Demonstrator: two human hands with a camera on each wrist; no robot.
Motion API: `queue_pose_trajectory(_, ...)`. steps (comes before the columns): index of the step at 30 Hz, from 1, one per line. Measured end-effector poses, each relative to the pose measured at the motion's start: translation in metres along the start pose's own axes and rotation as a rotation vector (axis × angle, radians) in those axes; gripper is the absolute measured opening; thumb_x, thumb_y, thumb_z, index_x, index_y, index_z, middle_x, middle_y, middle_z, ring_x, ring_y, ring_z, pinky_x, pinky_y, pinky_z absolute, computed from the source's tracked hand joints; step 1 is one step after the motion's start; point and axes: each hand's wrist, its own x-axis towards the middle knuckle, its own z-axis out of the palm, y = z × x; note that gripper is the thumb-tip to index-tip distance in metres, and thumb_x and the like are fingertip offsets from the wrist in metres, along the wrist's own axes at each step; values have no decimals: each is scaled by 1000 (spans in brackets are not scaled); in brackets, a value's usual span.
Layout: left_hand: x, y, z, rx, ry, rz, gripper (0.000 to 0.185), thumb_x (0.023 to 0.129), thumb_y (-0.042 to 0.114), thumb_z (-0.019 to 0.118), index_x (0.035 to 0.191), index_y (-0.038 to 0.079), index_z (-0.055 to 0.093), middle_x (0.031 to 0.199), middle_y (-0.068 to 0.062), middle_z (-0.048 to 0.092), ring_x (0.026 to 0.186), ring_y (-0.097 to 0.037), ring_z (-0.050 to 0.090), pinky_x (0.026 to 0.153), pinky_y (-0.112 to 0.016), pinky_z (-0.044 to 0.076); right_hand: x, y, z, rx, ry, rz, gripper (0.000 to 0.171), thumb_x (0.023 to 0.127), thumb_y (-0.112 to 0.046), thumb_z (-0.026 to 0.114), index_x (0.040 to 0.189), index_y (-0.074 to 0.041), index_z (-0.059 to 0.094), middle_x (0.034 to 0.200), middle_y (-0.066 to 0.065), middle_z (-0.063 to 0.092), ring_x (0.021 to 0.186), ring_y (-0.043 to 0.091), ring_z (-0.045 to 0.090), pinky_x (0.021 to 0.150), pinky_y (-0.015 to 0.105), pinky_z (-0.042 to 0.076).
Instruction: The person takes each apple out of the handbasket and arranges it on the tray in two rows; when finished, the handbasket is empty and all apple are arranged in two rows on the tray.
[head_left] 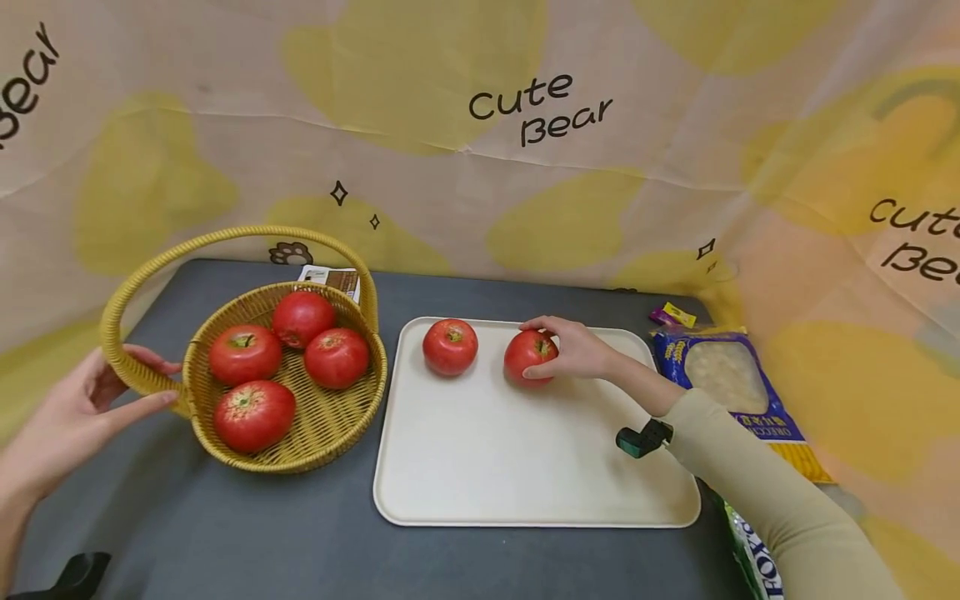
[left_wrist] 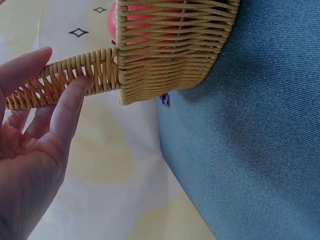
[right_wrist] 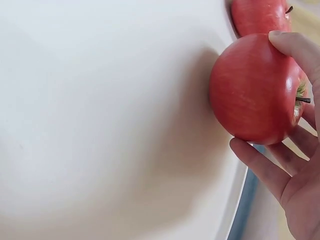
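Basket (head_left: 315, 433) with 4 apples (head_left: 245, 353) — tray (head_left: 525, 467) with 2.

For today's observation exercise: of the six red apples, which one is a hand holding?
The right-hand apple on the tray: the right hand grips it. Its tray neighbour and the four in the basket are untouched.

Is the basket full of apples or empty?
Partly full. The basket holds four red apples, with bare wicker showing between them. The left hand touches its handle.
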Motion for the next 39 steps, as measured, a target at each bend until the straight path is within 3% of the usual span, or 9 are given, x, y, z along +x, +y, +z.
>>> queue_pose_trajectory(10, 0, -3, 1, 17, 16, -6, 41, 85, -10, 69, 118, 6, 51, 106, 10, 63, 100, 8, 58, 79, -4, 42, 8, -6, 6, -47, 38, 50, 73, 73, -44, 83, 132, -16, 53, 123, 4, 59, 112, 25, 53, 84, 40, 54)
queue_pose_trajectory(22, 2, -5, 2, -4, 22, 22, 45, 83, -15, 67, 118, 8, 52, 106, 10, 64, 99, 6, 60, 78, -6, 44, 12, -8, 12, -163, 73, 39, 76, 71, -50, 83, 132, -16, 55, 126, 3, 58, 114, 24, 52, 86, 43, 53)
queue_pose_trajectory(39, 1, -4, 2, 9, 32, -6, 44, 84, -13, 67, 119, 9, 51, 105, 12, 63, 100, 7, 58, 78, -5, 42, 10, -7, 22, -100, 97, 95, 80, 70, -49, 84, 135, -16, 51, 126, 3, 55, 114, 23, 51, 84, 40, 54)
